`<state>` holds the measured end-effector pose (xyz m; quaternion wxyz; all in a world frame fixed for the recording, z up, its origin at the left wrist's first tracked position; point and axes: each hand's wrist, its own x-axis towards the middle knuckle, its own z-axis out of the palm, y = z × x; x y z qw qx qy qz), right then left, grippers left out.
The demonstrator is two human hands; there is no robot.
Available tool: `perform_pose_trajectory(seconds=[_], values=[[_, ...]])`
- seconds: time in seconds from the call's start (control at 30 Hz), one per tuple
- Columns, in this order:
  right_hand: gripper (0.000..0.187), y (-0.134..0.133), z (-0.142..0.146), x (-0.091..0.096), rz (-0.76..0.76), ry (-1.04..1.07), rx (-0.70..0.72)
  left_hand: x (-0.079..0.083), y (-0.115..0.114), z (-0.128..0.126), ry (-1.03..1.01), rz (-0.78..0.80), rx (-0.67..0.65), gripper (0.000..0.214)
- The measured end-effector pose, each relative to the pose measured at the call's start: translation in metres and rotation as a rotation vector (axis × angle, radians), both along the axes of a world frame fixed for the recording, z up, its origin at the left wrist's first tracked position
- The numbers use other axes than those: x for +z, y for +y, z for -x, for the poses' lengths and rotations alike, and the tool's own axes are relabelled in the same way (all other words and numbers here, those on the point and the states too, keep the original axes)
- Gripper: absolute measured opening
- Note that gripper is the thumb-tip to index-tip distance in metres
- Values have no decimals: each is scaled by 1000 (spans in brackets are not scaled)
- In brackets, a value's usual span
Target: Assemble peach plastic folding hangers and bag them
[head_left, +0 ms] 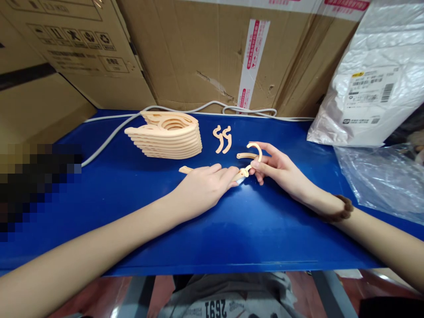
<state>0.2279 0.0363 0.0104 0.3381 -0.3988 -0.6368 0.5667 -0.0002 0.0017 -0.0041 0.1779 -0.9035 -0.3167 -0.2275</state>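
Large cardboard boxes (198, 53) wall in the back of the workspace, and in front of them spreads a smooth, glossy blue table (265, 238), on which light plastic probably slides easily. A white plastic bag (371, 101) slumps at the right, a crinkled clear sheet (391, 181) beside it, and a white cable (111, 118) runs along the foot of the boxes. Toward the back, left of centre, the stack of cream pieces (165, 148) looks stiff and light, but layered enough to slip apart if pushed; gripping it by both ends seems safest. The left hand (207, 185) is closed over a slim cream arm (184, 169) near the table's middle, its tip poking out to the left; the thumb is hidden, so how firmly it pinches is hard to judge. The right hand (278, 168) pinches a curved cream hook (260, 152), thumb against fingers, beside the arm's right end. The hook is likely rigid, slick and weakest at its narrow neck, so its thicker curve makes the better hold. Smallest are two S-shaped pieces (227, 140), lying flat side by side behind the hands, best lifted by their edges.
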Motion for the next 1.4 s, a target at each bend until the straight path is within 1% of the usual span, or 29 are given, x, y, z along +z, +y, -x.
perform_pose_trajectory(seconds=[0.17, 0.3, 0.5, 0.77, 0.93, 1.0, 1.27, 1.4], values=[[62, 3, -2, 0, -61, -53, 15, -2, -1, -1, 23, 48, 55, 39], [65, 3, -4, 1, -92, -72, 31, -2, 0, -2, 39, 57, 50, 36], [74, 2, -6, 5, -138, -83, 57, -3, 2, 0, 63, 119, 40, 31], [71, 2, -9, 6, -239, -132, 119, -2, -1, 1, 114, 253, 34, 34], [69, 2, -9, 7, -325, -198, 129, -1, 0, 1, 144, 295, 45, 37], [69, 2, -9, 6, -323, -195, 127, -1, 0, 1, 149, 304, 45, 37], [69, 2, -10, 1, -215, -153, 124, -2, 0, 1, 168, 343, 29, 36], [69, 2, -9, 2, -166, -145, 117, -4, 0, 1, 165, 320, 7, 36]])
